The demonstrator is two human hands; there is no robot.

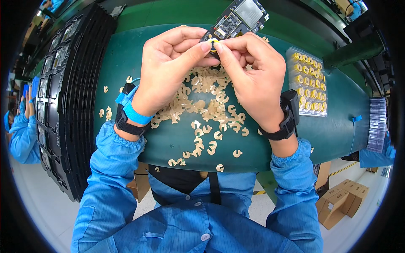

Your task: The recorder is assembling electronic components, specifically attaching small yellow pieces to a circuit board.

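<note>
My left hand (168,67) and my right hand (253,78) meet at the lower end of a small dark circuit board (238,19) held up over the green table (126,71). Both thumbs and forefingers pinch a small round yellow piece (214,44) against the board's edge. Each wrist carries a black band; the left one also has a blue strap. Under my hands lies a heap of several tan C-shaped paper backings (206,109).
A tall stack of black trays (71,97) holding boards stands at the left. A clear blister tray of round yellow parts (310,82) lies at the right. Another person in blue sits far left (21,135). Cardboard boxes (341,200) sit on the floor.
</note>
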